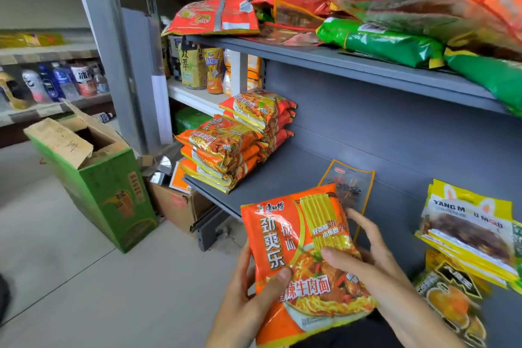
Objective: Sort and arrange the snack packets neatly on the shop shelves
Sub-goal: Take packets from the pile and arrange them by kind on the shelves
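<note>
Both hands wrapped on one orange noodle packet (303,260), held in the air just in front of the lower shelf (282,172). Left hand (248,299) under the packet's lower left edge, thumb pressed on its front, fingers (245,257) curled behind. Right hand (375,260) on the packet's right side, thumb flat across the printed bowl, fingers (364,223) closed round the back edge. Just beyond the right fingers, flat on the lower shelf, a clear packet with a yellow border (350,183). Farther left of the fingers, near the shelf's end, two stacks of matching orange noodle packets (240,138), touching each other. To the right of the right fingers, yellow snack packets (469,226) with dark contents, tilted and overlapping. Well above the fingers, on the upper shelf (367,65), a loose heap of orange, red and green bags (381,45). Down left of the left fingers, on the floor, an open green carton (107,189).
</note>
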